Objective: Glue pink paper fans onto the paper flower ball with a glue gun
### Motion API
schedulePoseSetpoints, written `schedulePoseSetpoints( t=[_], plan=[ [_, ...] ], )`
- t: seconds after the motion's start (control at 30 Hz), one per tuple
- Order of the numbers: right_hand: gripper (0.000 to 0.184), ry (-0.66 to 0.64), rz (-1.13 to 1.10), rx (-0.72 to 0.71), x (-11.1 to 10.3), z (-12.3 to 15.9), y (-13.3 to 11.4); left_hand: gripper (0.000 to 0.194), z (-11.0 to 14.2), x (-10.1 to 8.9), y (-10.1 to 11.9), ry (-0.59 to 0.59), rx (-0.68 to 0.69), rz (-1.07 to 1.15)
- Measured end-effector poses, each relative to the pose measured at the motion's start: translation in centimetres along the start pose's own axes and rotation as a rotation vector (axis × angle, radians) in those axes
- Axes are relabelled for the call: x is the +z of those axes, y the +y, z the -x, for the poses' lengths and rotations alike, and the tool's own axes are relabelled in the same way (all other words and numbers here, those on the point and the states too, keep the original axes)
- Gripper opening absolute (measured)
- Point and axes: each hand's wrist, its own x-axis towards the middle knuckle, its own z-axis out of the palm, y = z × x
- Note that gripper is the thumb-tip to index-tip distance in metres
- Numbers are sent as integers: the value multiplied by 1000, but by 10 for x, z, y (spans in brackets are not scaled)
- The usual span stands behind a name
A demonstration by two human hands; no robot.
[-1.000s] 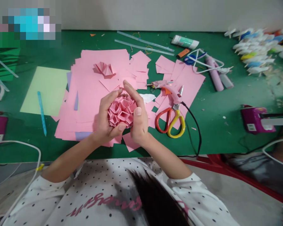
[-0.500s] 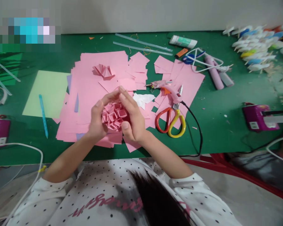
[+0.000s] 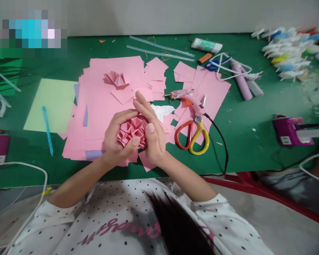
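A pink folded-paper ball (image 3: 132,130) made of several pleated pieces sits cupped between both hands above the pink sheets. My left hand (image 3: 116,138) wraps round its left side, thumb pressed under the front. My right hand (image 3: 152,132) closes on its right side, fingers arched over the top and thumb on the front. A smaller pink folded piece (image 3: 116,78) lies on the stack of pink paper (image 3: 101,102) behind the hands.
Red-and-yellow scissors (image 3: 191,136) and a pink glue gun (image 3: 188,99) with a black cord lie right of the hands. A light green sheet (image 3: 53,104) and a blue pen (image 3: 47,129) lie left. Glue sticks (image 3: 159,49), a glue tube (image 3: 206,45) and purple devices (image 3: 291,131) are on the green table (image 3: 244,141).
Both hands shifted and turned the paper ball slightly, my left fingers curling further over its top and my right thumb moving up onto its front.
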Motion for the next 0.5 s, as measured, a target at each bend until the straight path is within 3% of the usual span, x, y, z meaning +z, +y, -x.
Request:
schedulePoseSetpoints(
  t=[0.27,0.5],
  plan=[
    [57,2,-33,-54,2,-1,2,59,4,3,1,1,154,-43],
    [62,4,35,-104,5,-4,2,60,2,0,0,-30,167,-50]
  ],
)
